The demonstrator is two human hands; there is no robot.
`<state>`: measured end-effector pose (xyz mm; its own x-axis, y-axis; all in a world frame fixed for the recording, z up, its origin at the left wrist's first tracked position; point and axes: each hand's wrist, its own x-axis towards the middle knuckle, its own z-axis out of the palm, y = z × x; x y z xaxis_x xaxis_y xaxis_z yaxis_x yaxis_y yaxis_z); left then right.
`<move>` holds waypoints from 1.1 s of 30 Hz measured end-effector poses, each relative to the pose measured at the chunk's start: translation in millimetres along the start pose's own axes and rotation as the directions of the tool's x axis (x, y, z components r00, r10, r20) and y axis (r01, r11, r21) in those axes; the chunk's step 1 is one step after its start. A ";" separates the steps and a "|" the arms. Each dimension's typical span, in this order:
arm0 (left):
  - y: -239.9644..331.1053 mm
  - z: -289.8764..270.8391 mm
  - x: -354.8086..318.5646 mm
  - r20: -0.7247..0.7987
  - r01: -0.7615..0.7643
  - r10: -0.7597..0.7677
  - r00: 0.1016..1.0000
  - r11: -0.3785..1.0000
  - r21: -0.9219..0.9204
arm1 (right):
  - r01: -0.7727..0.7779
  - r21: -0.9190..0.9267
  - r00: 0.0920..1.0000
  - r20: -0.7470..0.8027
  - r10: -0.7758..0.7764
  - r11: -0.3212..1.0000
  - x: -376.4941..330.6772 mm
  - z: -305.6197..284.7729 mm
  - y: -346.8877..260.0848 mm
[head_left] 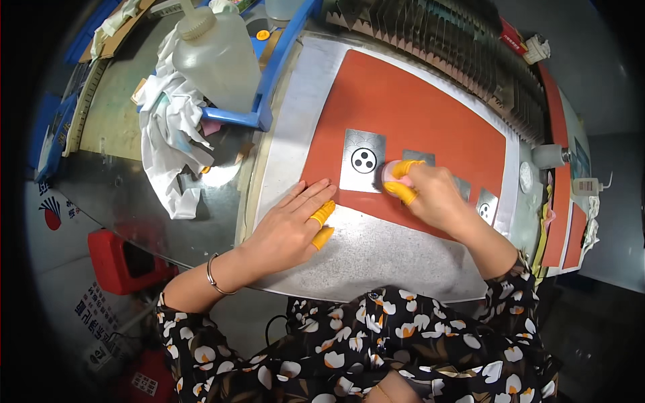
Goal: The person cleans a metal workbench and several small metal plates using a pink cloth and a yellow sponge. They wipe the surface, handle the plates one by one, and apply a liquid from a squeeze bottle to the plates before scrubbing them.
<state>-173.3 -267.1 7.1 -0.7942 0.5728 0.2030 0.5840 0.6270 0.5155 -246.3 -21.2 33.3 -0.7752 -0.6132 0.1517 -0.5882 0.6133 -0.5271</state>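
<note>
A small metal plate [349, 180] with a black ring and three dots lies on an orange-red mat [403, 87]. My left hand [295, 218] rests on the mat's near left edge, fingers stretched out and holding nothing. Yellow finger cots cover two of its digits. My right hand [426, 191], with yellow cots on thumb and finger, is closed round a pale pink round piece [392, 173] at the plate's right edge. Its exact kind is mostly hidden by the fingers. Another metal plate [418, 158] lies partly behind that hand. Further right lies a similar plate [486, 205], marked with dots.
A rack of upright thin sheets [443, 50] stands along the far side. At left, a blue tray [245, 119] holds a translucent bottle [218, 64], with white cloth [168, 127] hanging over its edge. A grey bottle [547, 156] stands at the right.
</note>
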 end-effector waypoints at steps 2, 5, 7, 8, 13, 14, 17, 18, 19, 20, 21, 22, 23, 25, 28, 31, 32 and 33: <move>1.6 1.8 -2.0 0.016 0.018 -0.018 1.000 1.000 0.008 | -0.060 -0.055 0.998 -0.002 0.060 0.997 -8.3 -5.1 -0.7; 1.3 5.2 4.2 0.074 -0.025 0.021 0.997 0.998 0.051 | 0.020 -0.039 0.998 -0.057 -0.022 0.999 -21.2 18.7 13.0; 2.5 4.9 4.3 0.069 -0.027 0.022 0.997 0.997 0.071 | 0.071 -0.134 0.995 -0.059 -0.079 0.988 -15.0 28.6 11.2; 2.9 4.7 4.5 0.067 -0.028 0.022 0.998 0.996 0.081 | 0.079 -0.165 0.995 -0.043 -0.087 0.983 -10.0 32.0 14.2; 0.1 5.9 5.4 0.100 -0.038 0.025 0.995 0.991 0.126 | -0.027 -0.264 0.996 -0.088 0.003 0.964 43.4 17.2 36.1; 0.9 6.1 4.8 0.101 -0.036 0.024 0.995 0.992 0.119 | -0.005 -0.252 0.997 -0.072 -0.014 0.968 37.0 15.2 31.6; 2.0 3.9 4.2 0.086 -0.013 0.005 0.996 0.995 0.096 | 0.117 -0.199 0.993 0.010 -0.117 0.973 -4.0 27.3 14.8; 1.8 3.1 4.6 0.073 -0.017 0.012 0.997 0.997 0.073 | 0.068 -0.243 0.998 0.004 -0.069 0.968 3.9 25.4 17.2; 2.0 -0.6 4.9 0.064 -0.021 0.017 0.998 0.998 0.058 | 0.020 -0.281 1.000 -0.010 -0.024 0.959 20.4 21.3 21.2; 2.1 -4.0 5.1 0.055 -0.024 0.022 0.998 0.999 0.042 | -0.027 -0.318 0.999 -0.024 0.021 0.948 36.0 17.9 27.3; -4.4 -7.3 2.4 -0.043 -0.023 0.020 0.999 0.998 -0.059 | -0.040 -0.278 0.999 -0.012 0.038 0.960 46.5 13.0 37.7; -7.6 -17.4 0.5 -0.039 0.265 -0.300 0.953 0.889 -0.373 | -0.027 -0.240 0.999 -0.049 0.015 0.971 46.4 10.6 40.2; -8.4 -30.0 -0.9 0.060 0.474 -0.573 0.817 0.609 -0.636 | -0.012 -0.202 0.996 -0.086 -0.005 0.979 43.2 7.2 42.2; -22.2 -40.4 -15.7 0.153 0.361 -0.726 0.670 0.138 -0.922 | -0.029 -0.110 0.990 -0.139 0.014 0.994 31.2 0.7 41.4; -57.5 -59.2 -10.5 -0.131 -0.039 -0.818 0.560 0.132 -0.990 | -0.092 -0.019 0.974 -0.209 0.086 0.996 17.9 -16.4 35.7; -96.1 -62.9 -10.7 -0.171 -0.096 -0.760 0.628 0.142 -0.985 | -0.061 -0.018 0.978 -0.203 0.056 0.998 5.4 -21.1 42.6; -100.4 -63.8 -13.6 -0.185 -0.072 -0.765 0.617 0.179 -0.981 | -0.055 -0.020 0.981 -0.189 0.051 0.998 3.7 -22.5 41.2; -100.9 -65.5 -9.5 -0.191 -0.046 -0.766 0.614 0.207 -0.977 | -0.061 -0.026 0.983 -0.176 0.055 0.998 -0.5 -22.4 40.9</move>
<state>-235.7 -370.5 7.7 -0.9670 -0.2294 -0.1110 -0.0068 -0.4121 0.9111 -275.1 15.3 30.4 -0.8349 -0.4811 0.2672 -0.5459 0.6624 -0.5131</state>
